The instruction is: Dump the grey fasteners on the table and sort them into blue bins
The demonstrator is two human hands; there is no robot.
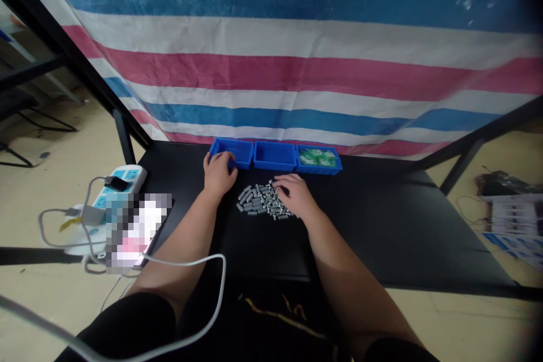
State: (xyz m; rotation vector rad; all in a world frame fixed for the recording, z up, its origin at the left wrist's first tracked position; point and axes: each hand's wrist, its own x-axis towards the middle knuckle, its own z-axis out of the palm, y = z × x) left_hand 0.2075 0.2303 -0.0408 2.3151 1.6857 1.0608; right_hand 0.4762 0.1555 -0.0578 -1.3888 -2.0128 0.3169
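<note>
A heap of several small grey cylinders (259, 202) lies on the black table (382, 220). My right hand (294, 194) rests on the heap's right side, fingers bent down onto the pieces. My left hand (219, 172) sits at the front edge of the left blue bin (237, 151), fingers curled toward it; whether it holds a piece is hidden. A middle blue bin (274, 155) stands beside it. The right blue bin (319, 159) holds small green and white packets.
A striped blue, white and pink tarp (297, 68) hangs behind the table. A white power strip (121, 181) with cables and a blurred item (136, 229) lie at the table's left edge. A white cable (203, 263) crosses my lap. Papers (513, 220) lie on the floor at right.
</note>
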